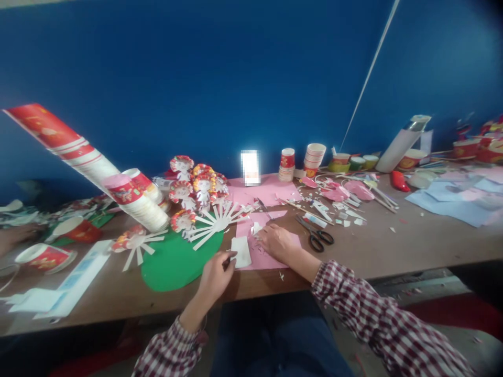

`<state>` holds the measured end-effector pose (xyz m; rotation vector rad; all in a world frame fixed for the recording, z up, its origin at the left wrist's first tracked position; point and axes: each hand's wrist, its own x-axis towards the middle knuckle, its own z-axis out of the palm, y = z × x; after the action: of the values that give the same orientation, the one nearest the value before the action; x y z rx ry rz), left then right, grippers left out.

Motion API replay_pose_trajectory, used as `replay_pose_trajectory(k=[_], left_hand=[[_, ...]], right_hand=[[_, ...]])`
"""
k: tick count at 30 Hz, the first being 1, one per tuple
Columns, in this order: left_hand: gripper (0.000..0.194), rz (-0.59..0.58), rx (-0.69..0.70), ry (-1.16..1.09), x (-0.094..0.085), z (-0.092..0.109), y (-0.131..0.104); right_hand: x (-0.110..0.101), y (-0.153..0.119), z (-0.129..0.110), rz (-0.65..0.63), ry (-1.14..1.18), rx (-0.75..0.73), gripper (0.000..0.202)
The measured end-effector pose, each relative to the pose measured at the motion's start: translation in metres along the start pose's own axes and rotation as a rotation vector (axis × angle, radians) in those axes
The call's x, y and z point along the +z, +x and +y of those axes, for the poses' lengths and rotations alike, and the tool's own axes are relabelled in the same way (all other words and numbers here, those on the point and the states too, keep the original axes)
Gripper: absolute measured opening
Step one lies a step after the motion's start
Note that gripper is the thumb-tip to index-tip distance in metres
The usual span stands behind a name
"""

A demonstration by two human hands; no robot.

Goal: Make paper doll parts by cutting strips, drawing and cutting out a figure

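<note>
While palm-down, right hand [275,242] on pink paper [264,257]

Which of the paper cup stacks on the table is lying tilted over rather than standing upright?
The long red-and-white cup stack at the left, leaning diagonally above the green paper. The two short stacks by the blue wall stand upright.

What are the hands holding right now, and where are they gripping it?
Left hand pinches a thin dark tool near its tip, beside a white strip. Right hand holds nothing, resting flat on pink paper.
</note>
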<state>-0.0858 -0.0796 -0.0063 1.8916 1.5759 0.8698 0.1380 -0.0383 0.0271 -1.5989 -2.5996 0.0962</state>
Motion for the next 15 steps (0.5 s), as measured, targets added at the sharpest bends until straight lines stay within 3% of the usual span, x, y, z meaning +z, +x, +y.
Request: replay_pose_trajectory(k=[7, 15], left_hand=[[0.026, 0.073, 0.029, 0.020, 0.007, -0.005, -0.005], [0.024, 0.091, 0.046, 0.039, 0.009, -0.006, -0.009]], right_hand=[[-0.008, -0.002, 0.006, -0.010, -0.055, -0.023, 0.027], [-0.008, 0.031, 0.002, 0.022, -0.085, -0.106, 0.033]])
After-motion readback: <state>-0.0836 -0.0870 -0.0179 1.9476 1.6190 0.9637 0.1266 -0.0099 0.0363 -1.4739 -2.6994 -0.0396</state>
